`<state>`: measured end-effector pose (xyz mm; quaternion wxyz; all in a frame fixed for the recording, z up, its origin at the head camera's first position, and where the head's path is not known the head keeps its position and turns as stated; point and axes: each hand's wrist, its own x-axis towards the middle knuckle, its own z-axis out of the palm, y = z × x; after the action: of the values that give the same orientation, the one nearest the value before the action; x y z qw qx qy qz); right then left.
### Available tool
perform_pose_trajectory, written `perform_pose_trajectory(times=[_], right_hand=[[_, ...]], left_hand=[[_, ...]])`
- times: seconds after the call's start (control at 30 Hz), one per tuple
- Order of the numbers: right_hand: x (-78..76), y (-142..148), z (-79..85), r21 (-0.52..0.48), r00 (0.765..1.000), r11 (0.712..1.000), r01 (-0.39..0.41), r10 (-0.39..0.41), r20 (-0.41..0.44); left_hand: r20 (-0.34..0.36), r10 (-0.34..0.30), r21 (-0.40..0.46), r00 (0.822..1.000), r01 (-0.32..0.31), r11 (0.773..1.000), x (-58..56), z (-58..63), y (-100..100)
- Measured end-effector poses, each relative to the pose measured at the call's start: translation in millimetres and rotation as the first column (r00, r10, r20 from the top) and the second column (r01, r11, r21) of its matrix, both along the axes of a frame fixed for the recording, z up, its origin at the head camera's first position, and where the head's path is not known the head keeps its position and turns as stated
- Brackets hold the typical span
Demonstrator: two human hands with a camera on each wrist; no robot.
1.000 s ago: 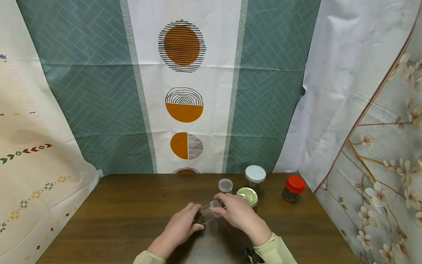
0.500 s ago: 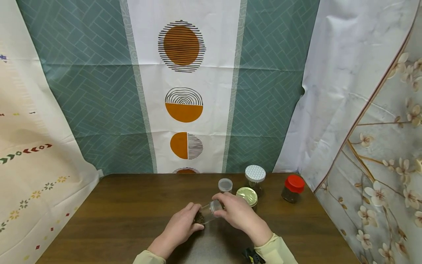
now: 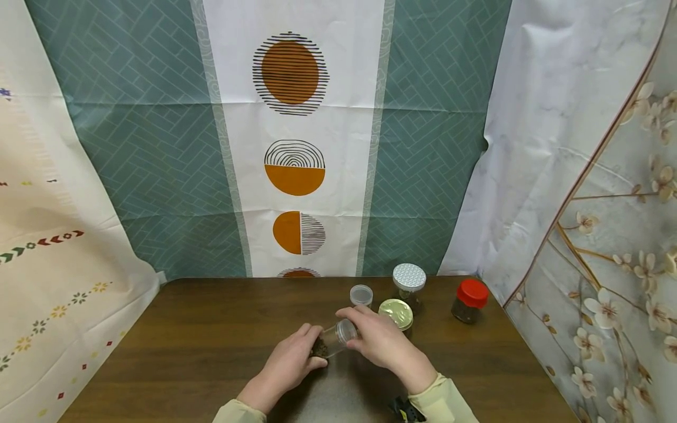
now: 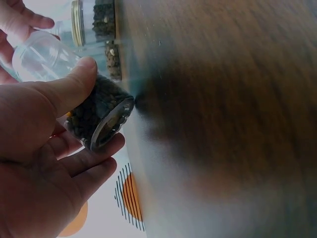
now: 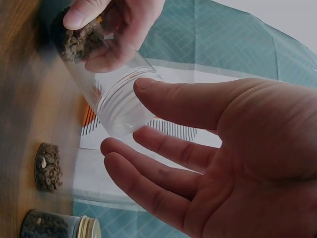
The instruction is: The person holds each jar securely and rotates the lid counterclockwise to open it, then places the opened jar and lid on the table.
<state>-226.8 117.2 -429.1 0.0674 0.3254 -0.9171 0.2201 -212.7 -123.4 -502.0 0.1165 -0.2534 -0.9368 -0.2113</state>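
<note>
A clear cylindrical jar (image 3: 332, 343) lies tilted between my two hands, its base low towards the left and its top up to the right. Dark brown, bean-like pieces (image 5: 79, 44) have gathered at the base end. My left hand (image 3: 288, 359) grips that lower end, thumb on one side and fingers on the other; in the left wrist view the jar's bottom edge (image 4: 113, 125) is right at the tabletop. My right hand (image 3: 385, 342) holds the clear lid (image 5: 128, 111) between thumb and fingertips, the other fingers stretched out beside it.
Behind my right hand stand a small clear-lidded jar (image 3: 361, 295), a gold-lidded jar (image 3: 395, 314) and a jar with a white patterned lid (image 3: 409, 277). A red-lidded jar (image 3: 471, 298) stands farther right on the brown wooden table (image 3: 211, 329). Hanging cloths line the back and sides.
My right thumb has slid down and right across the lid while the forefinger has shifted left over its top, baring more of the lid. The left hand and jar have hardly moved.
</note>
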Motion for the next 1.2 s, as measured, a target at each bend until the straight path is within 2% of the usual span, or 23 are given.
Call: perform_pose_trajectory(times=[0.27,0.53,0.67,1.2], right_hand=[[0.6,-0.3,0.7,0.000,0.999,1.000,0.013,-0.013,0.040],[-5.4,-1.7,1.6,0.019,0.987,0.992,0.125,-0.126,0.099],[-6.8,-2.2,1.7,0.044,0.984,0.989,0.142,-0.146,0.103],[-5.4,-0.6,0.2,0.032,0.990,0.994,0.109,-0.111,0.084]], left_hand=[[0.014,-0.002,-0.002,1.000,0.002,1.000,-0.9,-0.1,-0.6],[0.017,-0.008,0.001,1.000,0.008,1.000,-0.6,0.9,-1.2],[0.008,-0.008,0.002,1.000,0.008,1.000,-0.5,0.7,-1.1],[0.002,-0.008,0.001,1.000,0.008,1.000,-1.8,-0.4,-1.3]])
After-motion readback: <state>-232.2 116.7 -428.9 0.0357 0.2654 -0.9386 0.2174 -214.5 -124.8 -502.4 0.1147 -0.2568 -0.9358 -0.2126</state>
